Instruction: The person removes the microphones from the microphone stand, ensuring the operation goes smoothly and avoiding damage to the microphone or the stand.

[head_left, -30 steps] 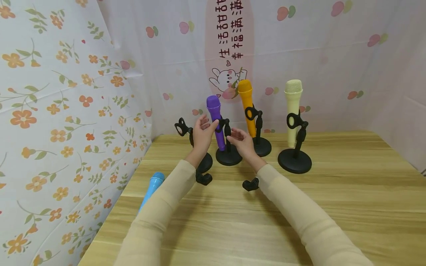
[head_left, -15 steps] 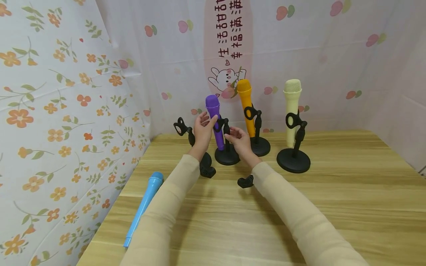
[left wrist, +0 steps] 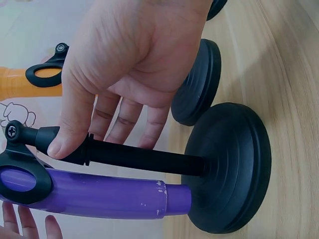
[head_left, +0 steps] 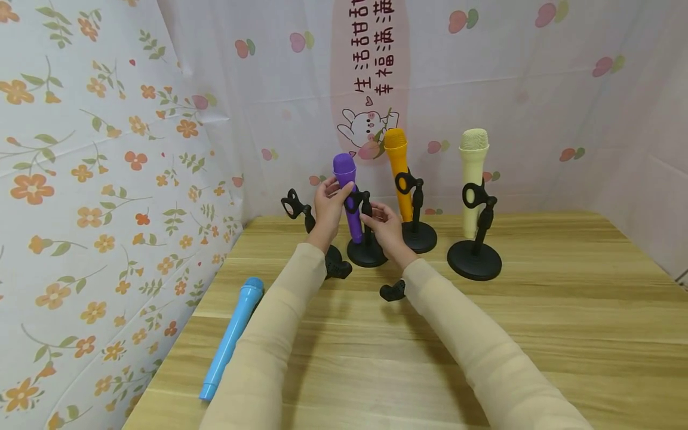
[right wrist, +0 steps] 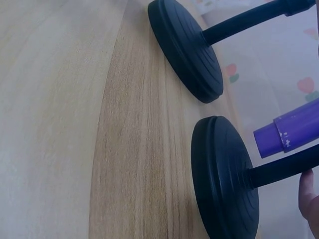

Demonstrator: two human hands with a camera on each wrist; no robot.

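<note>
One blue microphone [head_left: 232, 340] on the table [head_left: 387, 358], this side of my left fingers. Second stand [head_left: 309, 222] just left of them. Purple microphone [left wrist: 109, 195] between my hands, tilted in its clip [left wrist: 45, 186]: left hand [head_left: 329, 207] clamped round its upper body, right hand [head_left: 388, 230] clamped on its black stand [left wrist: 164, 162]. Well right of my right fingers, cream microphone [head_left: 474, 167]; behind them, orange microphone [head_left: 398, 161].

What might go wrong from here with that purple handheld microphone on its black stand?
The slim purple microphone might slip through its black ring-shaped clip if the left hand relaxes its grip.
The right hand, holding the black round-based stand, could bump the orange microphone close behind it.
The light-blue microphone, lying loose, might roll if the beige left sleeve beside it brushes past.
</note>
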